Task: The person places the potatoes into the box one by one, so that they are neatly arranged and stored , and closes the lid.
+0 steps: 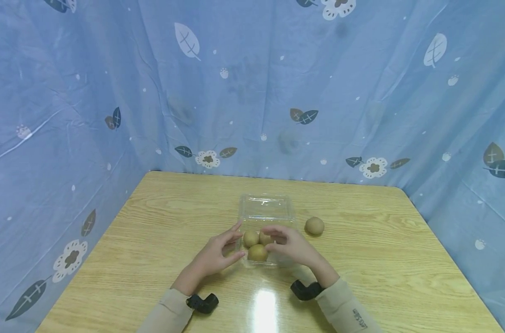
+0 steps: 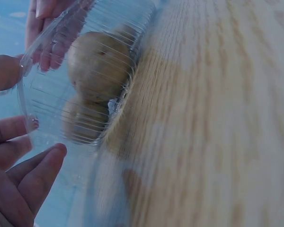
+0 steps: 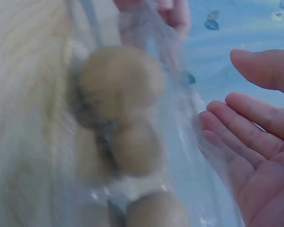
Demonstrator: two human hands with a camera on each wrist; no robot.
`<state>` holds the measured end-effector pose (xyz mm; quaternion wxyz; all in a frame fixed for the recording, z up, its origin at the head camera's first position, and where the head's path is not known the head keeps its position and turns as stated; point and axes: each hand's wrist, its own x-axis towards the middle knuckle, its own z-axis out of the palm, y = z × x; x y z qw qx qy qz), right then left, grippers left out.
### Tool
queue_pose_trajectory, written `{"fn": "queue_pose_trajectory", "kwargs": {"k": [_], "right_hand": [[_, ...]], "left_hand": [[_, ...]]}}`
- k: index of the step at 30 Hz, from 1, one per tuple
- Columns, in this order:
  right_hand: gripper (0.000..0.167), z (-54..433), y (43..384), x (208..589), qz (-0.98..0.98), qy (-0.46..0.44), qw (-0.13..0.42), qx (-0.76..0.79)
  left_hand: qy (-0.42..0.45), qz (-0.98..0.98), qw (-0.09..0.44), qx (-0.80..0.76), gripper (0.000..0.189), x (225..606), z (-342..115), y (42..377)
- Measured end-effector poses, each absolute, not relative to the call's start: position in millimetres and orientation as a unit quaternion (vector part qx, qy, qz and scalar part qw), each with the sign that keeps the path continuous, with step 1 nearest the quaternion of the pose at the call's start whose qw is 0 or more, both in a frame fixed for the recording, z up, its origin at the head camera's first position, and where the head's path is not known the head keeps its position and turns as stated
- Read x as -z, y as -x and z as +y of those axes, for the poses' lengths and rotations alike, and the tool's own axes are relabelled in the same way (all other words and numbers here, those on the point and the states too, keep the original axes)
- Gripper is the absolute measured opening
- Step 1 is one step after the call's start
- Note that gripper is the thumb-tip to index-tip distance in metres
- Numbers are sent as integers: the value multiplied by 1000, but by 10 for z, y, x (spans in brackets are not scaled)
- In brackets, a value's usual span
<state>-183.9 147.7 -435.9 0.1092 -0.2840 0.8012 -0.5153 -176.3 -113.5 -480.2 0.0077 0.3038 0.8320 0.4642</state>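
A clear plastic clamshell box [image 1: 266, 217] lies on the table with its lid folded back at the far side. Inside its near half I see a potato [image 1: 258, 253] in front and two more behind it. My left hand [image 1: 214, 253] is at the box's left side, thumb and fingers spread, fingertips by the clear rim [image 2: 23, 94]. Over the box's right part is my right hand [image 1: 293, 246], fingers relaxed and nothing held. In the right wrist view its palm faces the box wall, and the potatoes [image 3: 120, 82] look blurred through the plastic.
One more potato [image 1: 314, 225] sits on the wooden table [image 1: 381, 259], right of the box. A patterned blue curtain [image 1: 244, 92] hangs behind the table and along both sides. Each wrist wears a black band [image 1: 202, 304].
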Motion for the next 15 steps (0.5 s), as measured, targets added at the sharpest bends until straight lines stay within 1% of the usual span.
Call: {"fn": "queue_pose_trajectory", "kwargs": {"k": [9, 15], "right_hand": [[46, 1778, 1885, 4245, 789, 245, 47, 561], [43, 1999, 1895, 4212, 799, 208, 10, 564]], "left_hand": [[-313, 834, 4, -454, 57, 4815, -1172, 1755], [-313, 836, 1, -451, 57, 4827, -1178, 1763]]}}
